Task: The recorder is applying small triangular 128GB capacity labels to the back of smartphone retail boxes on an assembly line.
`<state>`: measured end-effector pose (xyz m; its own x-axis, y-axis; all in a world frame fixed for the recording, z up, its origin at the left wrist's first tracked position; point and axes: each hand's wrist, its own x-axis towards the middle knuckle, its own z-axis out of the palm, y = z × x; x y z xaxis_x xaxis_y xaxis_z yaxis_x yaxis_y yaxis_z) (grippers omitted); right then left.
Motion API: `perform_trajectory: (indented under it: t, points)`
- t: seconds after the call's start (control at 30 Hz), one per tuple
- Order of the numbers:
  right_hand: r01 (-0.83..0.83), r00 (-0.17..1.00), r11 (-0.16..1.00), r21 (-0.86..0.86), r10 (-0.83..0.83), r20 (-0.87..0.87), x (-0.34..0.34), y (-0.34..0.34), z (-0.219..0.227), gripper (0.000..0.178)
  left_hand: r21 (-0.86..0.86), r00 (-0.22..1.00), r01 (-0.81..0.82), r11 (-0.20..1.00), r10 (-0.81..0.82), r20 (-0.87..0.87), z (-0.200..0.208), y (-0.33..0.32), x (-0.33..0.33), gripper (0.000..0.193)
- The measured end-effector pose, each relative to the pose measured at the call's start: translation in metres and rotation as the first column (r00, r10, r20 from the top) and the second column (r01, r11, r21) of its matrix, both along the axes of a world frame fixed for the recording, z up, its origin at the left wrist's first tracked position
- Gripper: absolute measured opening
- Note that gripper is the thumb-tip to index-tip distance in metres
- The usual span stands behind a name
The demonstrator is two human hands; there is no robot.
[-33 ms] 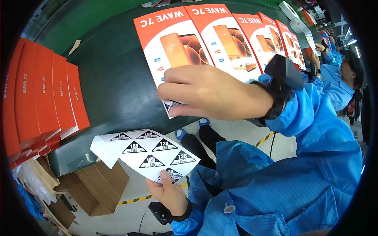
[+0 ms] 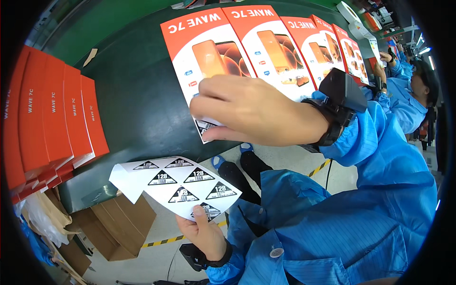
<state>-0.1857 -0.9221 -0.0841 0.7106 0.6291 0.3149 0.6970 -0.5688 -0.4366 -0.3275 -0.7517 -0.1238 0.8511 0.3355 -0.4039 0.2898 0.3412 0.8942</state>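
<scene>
My left hand [image 2: 208,237] pinches the lower corner of a white sticker sheet [image 2: 192,187], thumb on top. Several black-and-white triangular stickers cover the sheet, and its far left end bends down. Over the near corner of the leftmost red-and-white phone box [image 2: 183,52], my right hand [image 2: 256,110] is closed, fingers curled and thumb below. A black triangular sticker [image 2: 205,126] shows partly between thumb and fingers at that corner; the fingertips are hidden, so whether it is fully stuck down I cannot tell.
More phone boxes [image 2: 268,21] lie in a row rightward on the dark green table [image 2: 128,95]. Stacked red boxes [image 2: 57,109] stand at left. A cardboard box [image 2: 118,228] sits on the floor below. At far right, a person in blue [image 2: 408,99] works beside white label rolls [image 2: 349,13].
The right hand and the box under it have shifted very slightly. Both hands keep their positions, and the left still holds the sticker sheet.
</scene>
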Motion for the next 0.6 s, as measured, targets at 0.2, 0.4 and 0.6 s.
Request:
perform_trajectory:
  t: [0.2, 0.4, 0.6]
  points:
    - [0.233, 0.963, 0.957, -0.175, -0.252, -0.092, 0.002, 0.001, 0.005, 0.035, 0.037, 1.0, 0.02, 0.999, -0.02, 0.0, 0.008, -0.002, -0.001, 0.031]
    - [0.123, 0.99, 0.968, 0.218, -0.104, -0.1, -0.04, 0.021, 0.017, 0.022, 0.185, 0.985, -0.156, 0.97, 0.167, -0.047, 0.028, -0.016, 0.012, 0.04]
    - [0.099, 0.991, 0.976, 0.194, -0.08, -0.107, -0.091, 0.039, 0.027, 0.027, -0.052, 0.973, -0.003, 0.999, 0.015, 0.232, 0.039, -0.019, 0.009, 0.041]
